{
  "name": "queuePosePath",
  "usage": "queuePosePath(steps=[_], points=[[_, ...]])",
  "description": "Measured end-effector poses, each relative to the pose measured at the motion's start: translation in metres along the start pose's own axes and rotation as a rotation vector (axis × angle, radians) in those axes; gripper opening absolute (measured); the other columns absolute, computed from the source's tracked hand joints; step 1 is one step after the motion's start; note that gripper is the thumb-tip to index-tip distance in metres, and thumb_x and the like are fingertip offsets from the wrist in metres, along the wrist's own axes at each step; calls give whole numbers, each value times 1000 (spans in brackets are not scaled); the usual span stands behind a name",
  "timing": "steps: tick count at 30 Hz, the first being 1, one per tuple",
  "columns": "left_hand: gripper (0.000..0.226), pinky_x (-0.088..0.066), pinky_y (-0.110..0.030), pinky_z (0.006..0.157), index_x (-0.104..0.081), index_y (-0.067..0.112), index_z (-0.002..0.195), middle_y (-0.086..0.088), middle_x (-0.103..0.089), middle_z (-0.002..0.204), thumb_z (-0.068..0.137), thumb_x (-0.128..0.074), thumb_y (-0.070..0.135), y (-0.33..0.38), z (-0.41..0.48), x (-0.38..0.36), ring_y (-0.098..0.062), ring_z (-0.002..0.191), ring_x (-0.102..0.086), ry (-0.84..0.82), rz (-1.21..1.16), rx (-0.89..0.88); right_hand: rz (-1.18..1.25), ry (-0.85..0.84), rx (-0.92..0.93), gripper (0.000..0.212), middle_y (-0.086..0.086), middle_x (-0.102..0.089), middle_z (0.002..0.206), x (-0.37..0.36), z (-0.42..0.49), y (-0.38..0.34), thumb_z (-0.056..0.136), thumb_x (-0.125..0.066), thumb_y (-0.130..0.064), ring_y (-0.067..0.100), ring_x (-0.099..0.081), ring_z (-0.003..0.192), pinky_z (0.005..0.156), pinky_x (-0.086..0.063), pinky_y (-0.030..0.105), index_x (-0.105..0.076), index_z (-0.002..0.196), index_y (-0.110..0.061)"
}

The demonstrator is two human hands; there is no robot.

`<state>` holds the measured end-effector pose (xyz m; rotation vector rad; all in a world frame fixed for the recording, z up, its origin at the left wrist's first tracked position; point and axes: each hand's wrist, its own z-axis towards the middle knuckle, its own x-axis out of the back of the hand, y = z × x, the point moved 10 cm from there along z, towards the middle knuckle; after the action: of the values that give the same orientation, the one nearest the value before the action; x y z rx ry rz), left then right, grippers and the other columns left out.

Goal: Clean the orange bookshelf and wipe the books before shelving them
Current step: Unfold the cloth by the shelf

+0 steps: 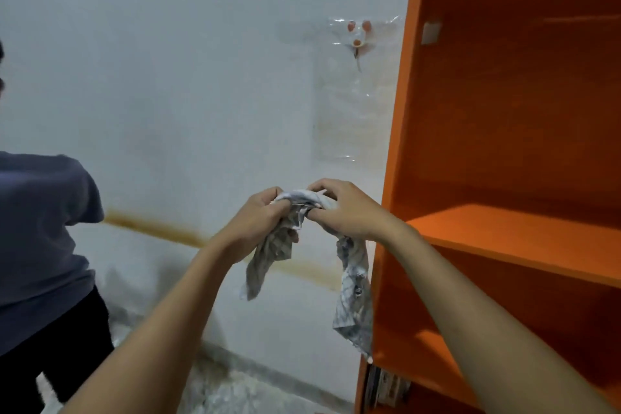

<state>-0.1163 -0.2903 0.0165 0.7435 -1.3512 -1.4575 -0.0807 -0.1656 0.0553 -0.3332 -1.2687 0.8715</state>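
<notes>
Grey-white cloth (302,202) bunched before me, left hand (258,222) and right hand (349,208) both gripping it, just beside the orange bookshelf (504,111). I judge I'm readying it; next, wiping the shelves.

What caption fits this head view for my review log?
Left hand and right hand grip a mottled grey rag beside the orange bookshelf.

Person, two bare arms in view, left hand (257,222), bare, slim fingers (267,200), left forearm (161,312), bare from the wrist as far as visible, right hand (346,212), bare, right forearm (487,312), bare along its whole visible length
</notes>
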Motion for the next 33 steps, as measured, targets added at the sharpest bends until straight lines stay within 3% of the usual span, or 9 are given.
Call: queuePosePath(steps=[2, 5, 9, 13, 18, 21, 28, 31, 33], points=[[22, -46, -34, 56, -48, 13, 70, -6, -52, 60, 90, -47, 5, 6, 16, 13, -22, 47, -49, 36, 35, -14, 31, 50, -3, 25, -5, -68, 96, 12, 9, -3, 86, -68, -24, 14, -63, 80, 69, -49, 27, -59, 109, -30], [15, -33, -25, 47, -49, 16, 72, -5, -39, 62, 87, -51, 12, 18, 47, 24, -16, 49, -29, 5, 48, -26, 97, 173, 16, 31, -7, -63, 108, 33, 25, -2, 85, -72, -22, 11, -63, 95, 82, -51, 25, -58, 110, -33], [24, -30, -25, 47, -57, 14, 97, -5, -37, 66, 84, -60, 34, 44, 92, 21, -15, 53, -28, -168, 63, -87, 126, 423, 65, 22, -9, -65, 105, 64, 57, 7, 86, -71, -24, 6, -63, 94, 79, -48, 20, -63, 106, -32], [26, -25, -26, 47, -60, 18, 107, -6, -37, 68, 91, -65, 38, 73, 133, 9, -14, 52, -27, -236, 43, -206, 120, 682, 107, 25, -8, -57, 109, 94, 84, 12, 92, -66, -26, -5, -55, 101, 81, -40, 2, -68, 117, -25], [18, -39, -20, 46, -67, 26, 98, 13, -61, 64, 91, -62, 42, 122, 192, 17, -1, 48, -47, 13, 187, -432, 108, 861, 84, 32, -6, -46, 111, 132, 126, 32, 97, -58, -25, -19, -46, 96, 77, -36, -3, -62, 128, -23], [15, -43, -13, 56, -70, 22, 95, 10, -68, 79, 92, -63, 35, 147, 235, 16, 3, 64, -58, 126, 320, -571, 109, 968, 52, 32, -5, -49, 113, 158, 152, 48, 98, -56, -21, -17, -49, 92, 71, -35, -6, -61, 129, -18], [14, -50, -30, 66, -70, 21, 93, 8, -70, 82, 89, -62, 31, 188, 318, 4, -9, 75, -63, 187, 398, -762, 154, 1324, -32, 12, -7, -68, 102, 222, 192, 61, 88, -67, -19, 5, -61, 91, 71, -43, 7, -69, 100, -22], [15, -51, -32, 66, -71, 22, 91, 7, -70, 82, 87, -60, 31, 202, 342, 5, -13, 76, -63, 239, 386, -783, 103, 1382, -20, 10, -6, -69, 100, 245, 209, 57, 86, -68, -22, 11, -63, 92, 81, -53, 27, -70, 95, -23], [14, -51, -32, 66, -71, 22, 89, 6, -69, 82, 85, -59, 29, 206, 353, 6, -16, 77, -62, 272, 385, -786, 50, 1388, 12, 8, -7, -68, 99, 252, 216, 53, 86, -69, -22, 11, -63, 91, 80, -52, 27, -70, 94, -24]])
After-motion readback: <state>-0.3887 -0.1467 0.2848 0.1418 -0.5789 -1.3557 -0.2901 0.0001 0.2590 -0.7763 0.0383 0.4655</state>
